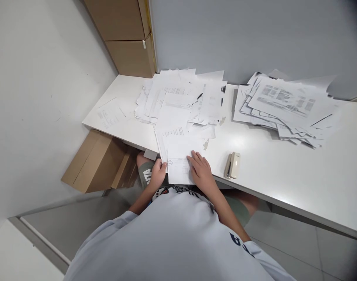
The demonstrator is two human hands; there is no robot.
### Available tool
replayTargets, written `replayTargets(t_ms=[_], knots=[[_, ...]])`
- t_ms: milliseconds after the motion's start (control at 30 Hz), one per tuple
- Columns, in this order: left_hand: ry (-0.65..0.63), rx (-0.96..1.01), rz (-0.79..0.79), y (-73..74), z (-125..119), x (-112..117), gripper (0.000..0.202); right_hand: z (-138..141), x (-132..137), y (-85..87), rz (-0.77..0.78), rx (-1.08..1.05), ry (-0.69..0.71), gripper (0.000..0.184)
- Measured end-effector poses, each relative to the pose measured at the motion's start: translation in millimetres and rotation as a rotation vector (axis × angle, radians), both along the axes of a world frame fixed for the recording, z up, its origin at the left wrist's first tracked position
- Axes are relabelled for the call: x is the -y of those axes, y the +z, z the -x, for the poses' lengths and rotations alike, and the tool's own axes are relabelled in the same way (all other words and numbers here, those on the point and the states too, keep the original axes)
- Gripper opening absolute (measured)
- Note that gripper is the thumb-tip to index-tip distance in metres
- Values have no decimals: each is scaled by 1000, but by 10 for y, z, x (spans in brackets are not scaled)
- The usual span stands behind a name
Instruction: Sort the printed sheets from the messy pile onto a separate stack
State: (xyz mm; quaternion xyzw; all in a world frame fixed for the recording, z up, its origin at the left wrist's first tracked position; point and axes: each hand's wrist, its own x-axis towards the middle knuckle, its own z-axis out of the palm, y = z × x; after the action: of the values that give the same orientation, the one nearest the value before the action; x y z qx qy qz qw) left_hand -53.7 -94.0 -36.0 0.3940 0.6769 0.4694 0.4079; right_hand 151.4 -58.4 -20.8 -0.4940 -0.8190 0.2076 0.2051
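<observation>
A printed paper sheet [180, 171] lies before me and hangs over the front edge of the table. At the left edge of the papers, my left hand [158, 173] is closed, thumb on top, gripping sheets there; how many is hidden. My right hand [201, 171] rests flat on the sheet's right side, fingers stretched out. Just beyond, more sheets [174, 121] overlap and run into a loose paper pile [207, 99]. To the right of my right hand, a cream stapler [233, 165] sits near the table edge, touched by neither hand.
A second messy paper stack [286, 105] is at the right on the white table [269, 171]. Cardboard boxes [128, 54] stand at the back left corner. Another cardboard box [93, 164] is below the table's left end. A wall [248, 39] closes off the back.
</observation>
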Motion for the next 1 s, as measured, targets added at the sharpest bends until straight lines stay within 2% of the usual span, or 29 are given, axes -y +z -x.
replayTargets(t_ms=[200,400,600,700,767,867,1000], knots=[[-46,52,-15,-64,20,76,29,128,-182,24,9,-23,-11,47],[-53,102,29,-33,79,104,32,210,-353,37,29,20,-62,50],[-66,120,33,4,201,-10,34,349,-425,26,38,-17,45,57],[-77,77,11,14,204,-87,32,468,-439,37,25,-7,106,57],[-64,120,13,32,189,-124,33,525,-437,45,22,-12,115,55],[-53,297,62,84,180,-144,35,528,-416,54,2,-68,36,51],[-127,521,139,178,183,-114,38,374,-338,103,-30,-205,-214,50]])
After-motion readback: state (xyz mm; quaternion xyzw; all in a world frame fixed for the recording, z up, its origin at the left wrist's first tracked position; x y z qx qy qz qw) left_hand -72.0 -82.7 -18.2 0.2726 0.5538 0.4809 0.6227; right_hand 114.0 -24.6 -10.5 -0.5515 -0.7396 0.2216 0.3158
